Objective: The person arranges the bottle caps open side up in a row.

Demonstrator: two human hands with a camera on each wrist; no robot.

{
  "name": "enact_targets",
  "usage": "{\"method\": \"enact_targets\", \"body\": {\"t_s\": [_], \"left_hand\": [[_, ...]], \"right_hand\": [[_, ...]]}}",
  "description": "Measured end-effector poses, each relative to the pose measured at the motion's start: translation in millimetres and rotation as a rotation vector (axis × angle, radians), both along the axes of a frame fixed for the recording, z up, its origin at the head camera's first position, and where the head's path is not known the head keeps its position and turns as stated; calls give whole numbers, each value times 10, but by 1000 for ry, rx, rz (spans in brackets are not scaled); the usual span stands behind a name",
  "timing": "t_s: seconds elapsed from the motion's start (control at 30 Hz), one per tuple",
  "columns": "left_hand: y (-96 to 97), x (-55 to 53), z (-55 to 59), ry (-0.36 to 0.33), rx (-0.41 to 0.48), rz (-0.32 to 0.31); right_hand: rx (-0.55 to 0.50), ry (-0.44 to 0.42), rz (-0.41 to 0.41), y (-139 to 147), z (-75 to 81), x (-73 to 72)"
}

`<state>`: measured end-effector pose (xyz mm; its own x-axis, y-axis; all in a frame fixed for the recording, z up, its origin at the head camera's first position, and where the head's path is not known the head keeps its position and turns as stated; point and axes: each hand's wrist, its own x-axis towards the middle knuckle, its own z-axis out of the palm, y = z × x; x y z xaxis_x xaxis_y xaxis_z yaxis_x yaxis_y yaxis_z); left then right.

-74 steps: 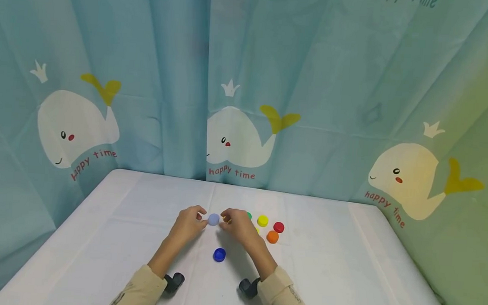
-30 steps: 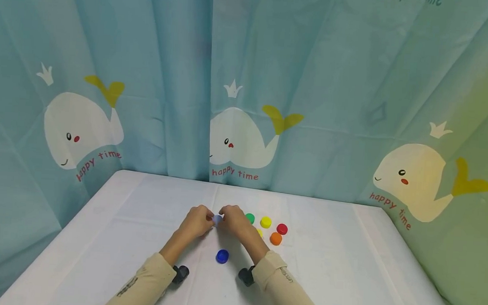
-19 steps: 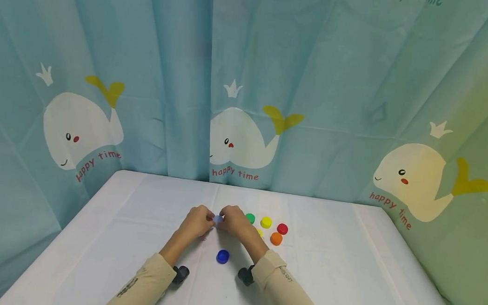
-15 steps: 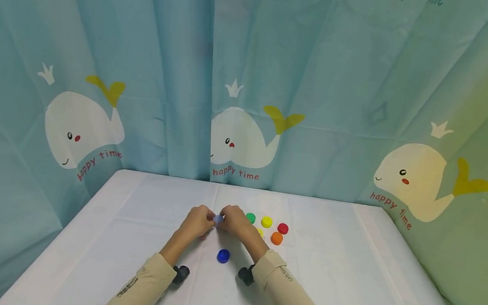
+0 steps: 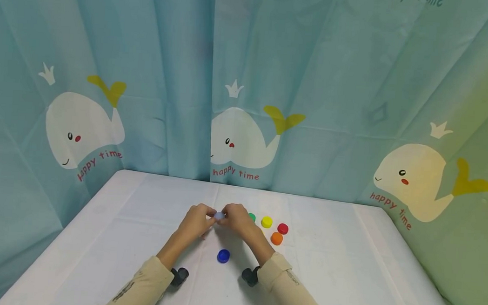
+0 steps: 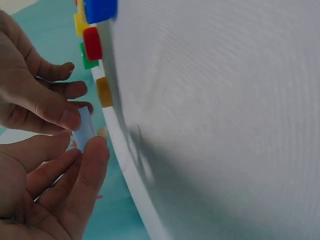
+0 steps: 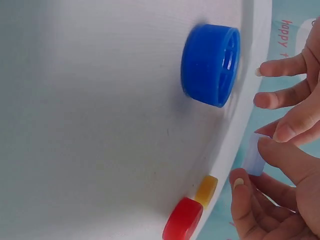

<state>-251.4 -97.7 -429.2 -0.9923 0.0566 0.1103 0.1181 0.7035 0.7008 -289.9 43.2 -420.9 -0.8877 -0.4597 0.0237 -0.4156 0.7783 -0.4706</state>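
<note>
The left hand (image 5: 195,220) and right hand (image 5: 239,218) narrowly pinch a round, shallow, pale lavender-blue cap (image 5: 219,215).

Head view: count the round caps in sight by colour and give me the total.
Light blue cap: 1
Blue cap: 1
Green cap: 1
Yellow cap: 1
Red cap: 1
Orange cap: 1
Total: 6

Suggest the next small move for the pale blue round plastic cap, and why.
I'd probably lower the pale blue round plastic cap straight onto the white table: the left hand and right hand both hold it, and it appears raised, the left wrist view showing teal fabric curtain behind it.
</note>
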Motion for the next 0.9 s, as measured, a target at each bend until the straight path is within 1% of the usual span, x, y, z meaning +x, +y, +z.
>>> {"method": "enact_targets", "body": {"t_s": [0.13, 0.2, 0.27, 0.37, 0.5, 0.6, 0.73, 0.9], "left_hand": [[-34, 50, 6, -7, 75, -38], [-52, 73, 2, -7, 96, -59], [-57, 84, -5, -3, 106, -79], [-46, 103, -9, 9, 97, -97], [-21, 128, 6, 31, 102, -104], [-1, 147, 24, 54, 128, -108], [23, 170, 35, 90, 173, -151], [47, 181, 26, 117, 202, -199]], "right_hand": [[-33, 3, 0, 57, -1, 69], [-57, 4, 4, 90, -14, 99], [-76, 9, 11, 124, -23, 122], [-99, 19, 24, 170, -22, 145], [-106, 28, 26, 217, 14, 179], [-110, 28, 18, 249, 41, 200], [-115, 35, 8, 291, 61, 227], [-146, 48, 12, 348, 62, 252]]}}
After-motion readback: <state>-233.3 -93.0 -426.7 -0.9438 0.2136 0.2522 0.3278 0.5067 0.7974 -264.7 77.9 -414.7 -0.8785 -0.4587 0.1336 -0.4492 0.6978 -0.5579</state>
